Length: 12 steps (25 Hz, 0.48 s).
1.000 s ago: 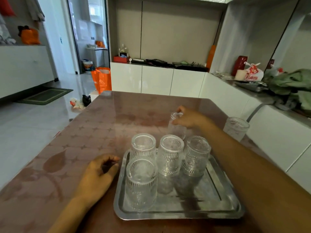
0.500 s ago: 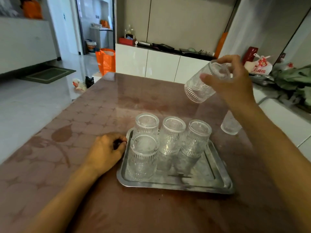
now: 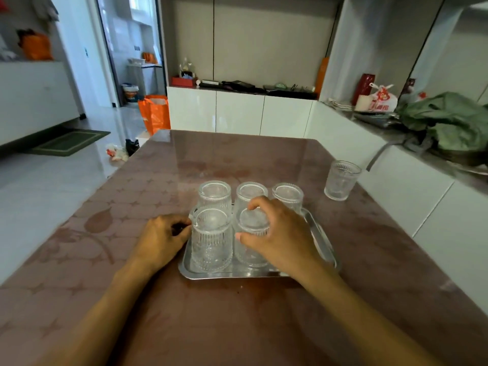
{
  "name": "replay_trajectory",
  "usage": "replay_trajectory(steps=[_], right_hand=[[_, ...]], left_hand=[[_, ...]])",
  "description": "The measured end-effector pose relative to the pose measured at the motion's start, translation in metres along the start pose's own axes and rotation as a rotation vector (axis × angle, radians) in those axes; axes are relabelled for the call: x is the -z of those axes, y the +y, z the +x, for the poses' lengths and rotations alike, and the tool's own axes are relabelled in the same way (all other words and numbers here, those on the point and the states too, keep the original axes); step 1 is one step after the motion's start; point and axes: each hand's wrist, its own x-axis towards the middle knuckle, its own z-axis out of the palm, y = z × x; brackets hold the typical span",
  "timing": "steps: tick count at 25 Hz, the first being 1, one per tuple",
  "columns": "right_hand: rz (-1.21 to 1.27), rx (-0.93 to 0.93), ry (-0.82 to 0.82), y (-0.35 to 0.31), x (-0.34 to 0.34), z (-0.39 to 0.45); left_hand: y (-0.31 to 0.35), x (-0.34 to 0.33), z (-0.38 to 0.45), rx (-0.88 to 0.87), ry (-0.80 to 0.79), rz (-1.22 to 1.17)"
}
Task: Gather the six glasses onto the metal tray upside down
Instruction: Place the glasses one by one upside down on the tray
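A metal tray [image 3: 320, 240] lies on the brown table and carries several ribbed glasses, all upside down. Three stand in the back row: left [image 3: 214, 192], middle [image 3: 249, 191], right [image 3: 287, 196]. In the front row a glass [image 3: 211, 239] stands at the left. Beside it a front middle glass [image 3: 250, 253] rests on the tray under my right hand [image 3: 280, 239], whose fingers wrap its upturned base. My left hand [image 3: 161, 237] is curled on the tray's left rim. One more glass [image 3: 340, 180] stands upright on the table, off to the right of the tray.
The table [image 3: 237, 313] has its right edge near a white counter [image 3: 412, 180] with a green cloth [image 3: 454, 122] and bags. White cabinets stand beyond the far edge. An orange bag [image 3: 155, 112] sits on the floor at the left.
My right hand brought the raised glass down, turned it over, and set it in the tray's front row. My left hand stayed at the tray's left rim.
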Motion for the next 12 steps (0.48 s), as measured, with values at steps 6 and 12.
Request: replay_trajectory(steps=[6,12], right_hand=[[0.057,0.02,-0.001,0.01,-0.012,-0.004],[0.196,-0.174,0.396,0.079,0.03,0.023]], left_hand=[[0.001,0.001,0.002,0.008,-0.032,0.0],[-0.002,-0.004,0.004,-0.015,-0.068,0.106]])
